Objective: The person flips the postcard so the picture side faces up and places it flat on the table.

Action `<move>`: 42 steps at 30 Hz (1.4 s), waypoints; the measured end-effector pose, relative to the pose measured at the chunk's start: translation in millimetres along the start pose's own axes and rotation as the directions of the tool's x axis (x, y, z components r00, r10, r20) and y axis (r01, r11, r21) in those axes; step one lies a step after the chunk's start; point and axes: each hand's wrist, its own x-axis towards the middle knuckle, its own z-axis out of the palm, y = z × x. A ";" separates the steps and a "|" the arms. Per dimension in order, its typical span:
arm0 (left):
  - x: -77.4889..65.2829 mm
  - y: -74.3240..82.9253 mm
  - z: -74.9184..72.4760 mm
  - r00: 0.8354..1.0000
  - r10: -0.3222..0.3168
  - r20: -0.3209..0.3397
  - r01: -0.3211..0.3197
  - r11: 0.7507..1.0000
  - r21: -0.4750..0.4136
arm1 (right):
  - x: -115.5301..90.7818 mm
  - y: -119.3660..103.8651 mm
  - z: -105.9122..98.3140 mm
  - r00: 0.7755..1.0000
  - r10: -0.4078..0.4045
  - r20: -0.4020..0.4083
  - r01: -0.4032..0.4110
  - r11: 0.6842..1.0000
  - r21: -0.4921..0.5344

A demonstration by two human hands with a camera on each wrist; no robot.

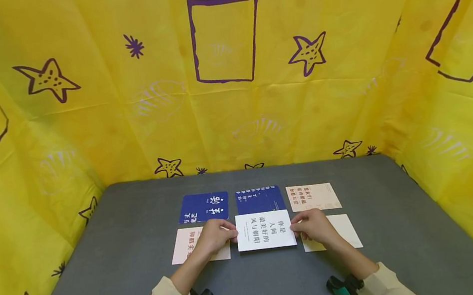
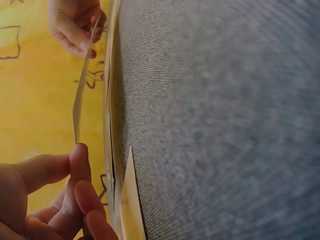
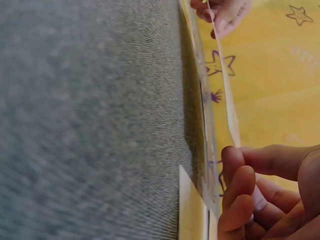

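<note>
A white card (image 1: 265, 230) with dark printed characters is held between both hands, above the grey tabletop. My left hand (image 1: 218, 235) pinches its left edge between thumb and fingers. On the opposite edge my right hand (image 1: 317, 227) pinches it the same way. Both wrist views show the card edge-on, raised off the surface; in the left wrist view the card (image 2: 80, 95) looks slightly bent. Under the left hand lies a pale pink card (image 1: 183, 245), partly covered by it. A cream card (image 1: 343, 229) lies under the right hand, partly hidden.
Behind the hands a row holds a blue card (image 1: 203, 207) at left, another blue card (image 1: 259, 199) in the middle and a peach card (image 1: 313, 197) at right. A yellow patterned cloth (image 1: 232, 118) encloses the grey table (image 1: 256, 286) at back and sides.
</note>
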 end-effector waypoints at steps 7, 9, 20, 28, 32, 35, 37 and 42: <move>-0.8 0.5 -2.2 0.998 0.004 0.065 -0.006 0.999 0.043 | 1.2 -2.1 0.4 0.999 0.017 0.033 -0.014 0.996 -0.084; -0.7 -0.2 -2.5 0.997 0.015 0.081 -0.019 0.998 0.056 | 0.8 -2.3 0.2 0.999 0.025 0.047 -0.020 0.995 -0.099; -2.0 -1.5 -6.5 0.986 0.031 0.161 -0.044 0.996 0.077 | 1.3 -3.4 0.6 0.993 0.054 0.102 -0.040 0.990 -0.134; -4.2 0.0 -6.6 0.992 0.084 0.094 -0.098 0.982 0.159 | -0.2 -0.8 -2.3 0.993 0.043 0.107 -0.027 0.989 -0.143; -3.9 7.1 -2.1 0.989 0.130 0.065 -0.136 0.984 0.112 | -3.2 -1.7 -8.2 0.996 0.018 0.090 -0.002 0.984 -0.176; -3.3 14.4 2.7 0.985 0.150 0.082 -0.158 0.983 0.097 | -5.1 -2.3 -14.7 0.998 -0.002 0.068 0.015 0.982 -0.190; -2.6 19.0 6.6 0.982 0.158 0.104 -0.167 0.981 0.095 | -6.2 -2.6 -20.3 0.998 -0.015 0.061 0.027 0.981 -0.193; 1.1 28.4 20.1 0.971 0.177 0.160 -0.190 0.979 0.071 | -7.1 1.0 -36.7 0.999 -0.018 0.047 0.027 0.979 -0.200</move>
